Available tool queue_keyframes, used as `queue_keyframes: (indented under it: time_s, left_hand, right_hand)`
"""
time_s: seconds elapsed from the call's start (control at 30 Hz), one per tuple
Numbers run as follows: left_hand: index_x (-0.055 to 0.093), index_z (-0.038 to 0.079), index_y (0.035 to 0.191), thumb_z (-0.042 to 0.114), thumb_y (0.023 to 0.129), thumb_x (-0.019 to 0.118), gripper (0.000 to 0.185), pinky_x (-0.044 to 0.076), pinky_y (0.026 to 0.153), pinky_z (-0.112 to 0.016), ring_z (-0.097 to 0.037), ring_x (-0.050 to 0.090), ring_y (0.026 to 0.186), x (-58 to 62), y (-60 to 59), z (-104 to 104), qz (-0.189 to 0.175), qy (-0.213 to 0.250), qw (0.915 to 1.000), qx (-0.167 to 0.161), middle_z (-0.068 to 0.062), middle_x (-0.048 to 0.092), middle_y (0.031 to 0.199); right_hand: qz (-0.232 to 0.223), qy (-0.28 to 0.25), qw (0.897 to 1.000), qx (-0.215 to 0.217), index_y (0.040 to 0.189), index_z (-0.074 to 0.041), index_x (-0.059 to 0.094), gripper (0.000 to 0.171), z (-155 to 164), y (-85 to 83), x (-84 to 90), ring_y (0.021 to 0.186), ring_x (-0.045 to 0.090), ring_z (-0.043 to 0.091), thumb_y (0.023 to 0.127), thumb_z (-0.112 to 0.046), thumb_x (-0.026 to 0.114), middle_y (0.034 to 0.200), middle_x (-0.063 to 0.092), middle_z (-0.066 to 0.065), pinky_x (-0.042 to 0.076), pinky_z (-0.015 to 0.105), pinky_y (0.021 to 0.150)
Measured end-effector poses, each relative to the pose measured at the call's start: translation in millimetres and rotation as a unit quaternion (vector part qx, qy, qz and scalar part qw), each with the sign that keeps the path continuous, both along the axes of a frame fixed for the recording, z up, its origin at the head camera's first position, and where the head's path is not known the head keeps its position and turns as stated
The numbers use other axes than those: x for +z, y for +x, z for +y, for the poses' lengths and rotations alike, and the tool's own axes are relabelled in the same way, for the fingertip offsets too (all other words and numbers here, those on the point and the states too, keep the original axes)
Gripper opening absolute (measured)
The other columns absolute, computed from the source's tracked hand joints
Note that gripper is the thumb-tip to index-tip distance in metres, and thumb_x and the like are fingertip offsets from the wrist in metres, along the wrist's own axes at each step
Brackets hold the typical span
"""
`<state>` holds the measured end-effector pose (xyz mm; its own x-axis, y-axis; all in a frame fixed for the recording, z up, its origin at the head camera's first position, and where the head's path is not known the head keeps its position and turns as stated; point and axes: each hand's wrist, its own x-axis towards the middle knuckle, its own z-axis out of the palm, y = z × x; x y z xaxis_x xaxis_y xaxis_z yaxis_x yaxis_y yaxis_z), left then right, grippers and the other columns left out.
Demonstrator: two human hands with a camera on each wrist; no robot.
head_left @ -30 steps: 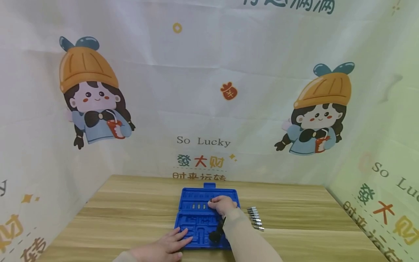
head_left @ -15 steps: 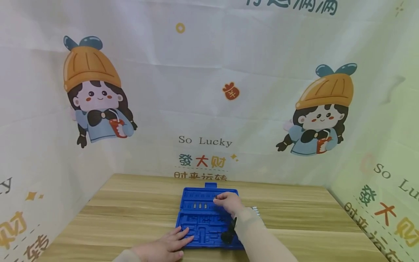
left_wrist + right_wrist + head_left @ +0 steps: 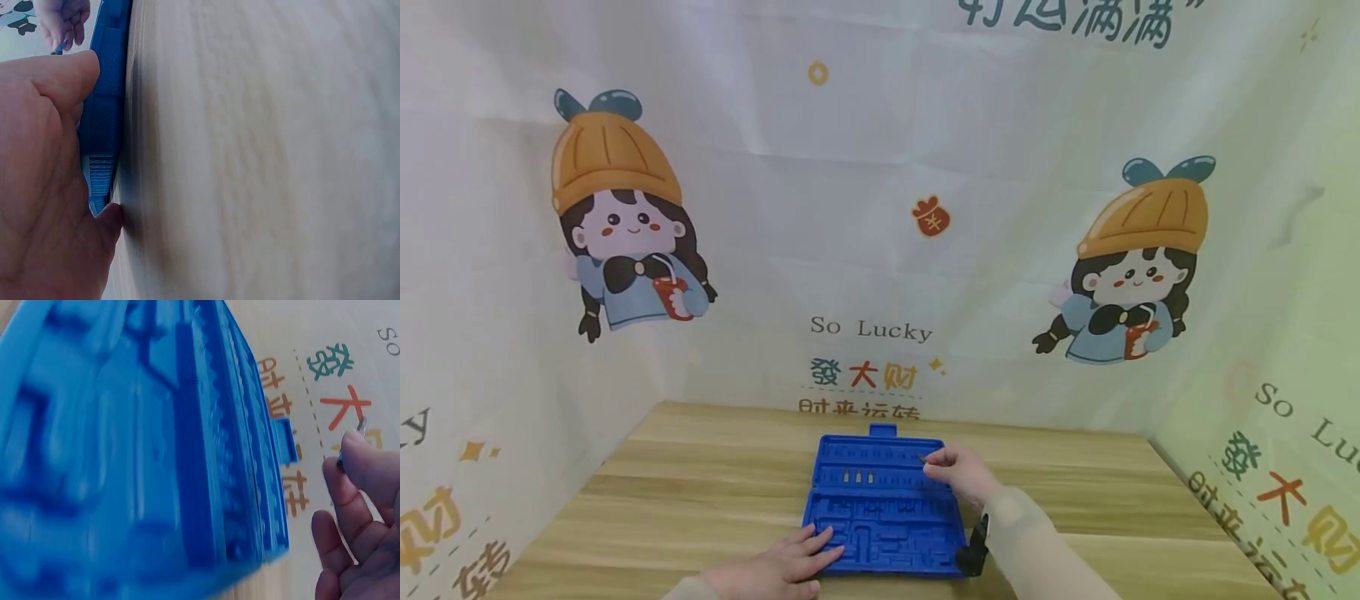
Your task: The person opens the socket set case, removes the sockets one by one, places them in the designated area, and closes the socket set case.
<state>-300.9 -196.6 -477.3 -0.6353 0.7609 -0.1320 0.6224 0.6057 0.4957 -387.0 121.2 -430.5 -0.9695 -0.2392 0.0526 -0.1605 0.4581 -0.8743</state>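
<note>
A blue plastic tool case (image 3: pixel 887 492) lies unfolded on the table, its moulded slots facing up. Three small screwdriver bits (image 3: pixel 858 477) stand in a row in its far half. My right hand (image 3: pixel 962 473) is over the right side of that far half. Between thumb and index finger it pinches a small metal screwdriver bit (image 3: pixel 362 427), raised above the case; the other fingers curl loosely in the right wrist view. My left hand (image 3: pixel 775 567) rests with spread, straight fingers on the case's near left corner. In the left wrist view its thumb side lies along the case's edge.
The wooden table (image 3: pixel 700 467) extends on both sides of the case. A printed cloth (image 3: pixel 760 208) hangs behind and beside it. A latch tab (image 3: pixel 883 430) sticks out from the case's far edge. My right forearm covers the table to the case's right.
My right hand has moved right across the far half with the bit, which now shows more clearly. Its arm now hides the row of metal sockets seen earlier. My left hand stays put.
</note>
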Motion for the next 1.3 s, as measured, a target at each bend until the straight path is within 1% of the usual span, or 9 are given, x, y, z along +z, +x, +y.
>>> queue_keyframes:
  time_s: [0.07,0.27,0.33,0.5,0.63,0.7,0.87,1.0,1.3]
  left_hand:
    - [0.024,0.022,0.154,0.038,0.105,0.036,0.053,0.024,0.108,-0.059,-0.043,0.012,0.143,-7.2,-3.6,-2.5,0.001,0.007,1.0,-0.006,-0.019,0.02,0.157]
    - [0.015,0.035,0.154,0.043,0.104,0.032,0.054,0.022,0.105,-0.065,-0.036,0.003,0.145,-51.1,-30.5,-16.2,0.001,0.026,0.9994,-0.025,-0.009,0.012,0.16]
    - [0.016,0.038,0.154,0.044,0.104,0.033,0.053,0.022,0.105,-0.065,-0.032,0.002,0.146,-58.2,-34.4,-17.5,0.001,0.03,0.9993,-0.022,-0.006,0.012,0.16]
    - [0.018,0.033,0.154,0.041,0.105,0.033,0.053,0.022,0.107,-0.062,-0.03,0.001,0.146,-44.8,-25.6,-12.1,-0.021,0.028,0.9993,-0.01,-0.007,0.012,0.16]
    - [0.017,0.035,0.154,0.046,0.103,0.033,0.054,0.021,0.105,-0.065,-0.036,0.002,0.145,-53.7,-31.7,-14.6,-0.022,0.034,0.9991,-0.011,-0.007,0.011,0.16]
    - [0.019,0.034,0.154,0.046,0.103,0.034,0.054,0.021,0.105,-0.066,-0.039,0.004,0.145,-50.8,-29.5,-13.3,-0.015,0.036,0.9992,-0.011,-0.009,0.013,0.16]
    - [0.023,0.028,0.154,0.041,0.104,0.036,0.053,0.02,0.107,-0.063,-0.04,0.006,0.144,-12.9,-6.5,-3.1,-0.029,0.025,0.9992,0.012,-0.016,0.017,0.158]
    - [0.028,0.021,0.153,0.04,0.103,0.04,0.055,0.021,0.108,-0.062,-0.045,0.01,0.142,7.2,6.0,2.7,-0.04,0.018,0.9985,0.032,-0.018,0.02,0.157]
    - [0.033,0.013,0.151,0.035,0.103,0.043,0.054,0.023,0.109,-0.058,-0.047,0.014,0.141,14.0,12.7,8.3,-0.021,0.002,0.9989,0.041,-0.02,0.024,0.155]
  right_hand:
    - [0.001,-0.001,1.0,-0.003,0.109,0.001,0.066,0.022,6.5,2.0,-0.1,0.095,0.059,0.024,0.092,-0.014,0.065,0.103,0.064,0.008,0.047,0.047,0.084]
    - [0.011,0.02,1.0,-0.021,0.096,-0.002,0.066,0.013,27.7,6.0,-0.7,0.082,0.057,0.018,0.089,-0.012,0.069,0.09,0.063,0.004,0.048,0.04,0.075]
    - [0.017,0.032,0.999,-0.025,0.094,-0.001,0.065,0.011,36.3,8.6,-0.8,0.08,0.057,0.017,0.089,-0.01,0.069,0.087,0.063,0.004,0.048,0.038,0.072]
    - [0.005,0.054,0.998,-0.033,0.091,0.0,0.064,0.007,55.5,19.0,-0.9,0.078,0.057,0.018,0.089,-0.007,0.067,0.084,0.062,0.005,0.048,0.037,0.071]
    - [-0.005,0.059,0.997,-0.042,0.089,0.0,0.063,0.005,66.6,26.8,-2.9,0.078,0.056,0.018,0.088,-0.003,0.067,0.083,0.061,0.004,0.048,0.037,0.071]
    - [-0.001,0.061,0.997,-0.043,0.088,0.001,0.063,0.005,71.5,30.0,-4.3,0.077,0.055,0.017,0.087,-0.001,0.068,0.082,0.06,0.004,0.048,0.037,0.07]
    - [0.028,0.075,0.997,-0.011,0.084,0.002,0.064,0.007,85.1,36.3,-11.2,0.073,0.053,0.015,0.083,0.001,0.071,0.077,0.06,0.002,0.045,0.032,0.066]
    - [0.05,0.099,0.994,0.005,0.078,0.0,0.064,0.009,92.7,41.5,-17.6,0.069,0.051,0.014,0.079,0.001,0.073,0.072,0.059,-0.001,0.042,0.028,0.061]
    - [0.077,0.138,0.987,-0.006,0.074,-0.007,0.062,0.016,94.7,52.4,-26.4,0.065,0.049,0.013,0.073,-0.001,0.077,0.07,0.058,-0.005,0.039,0.026,0.059]
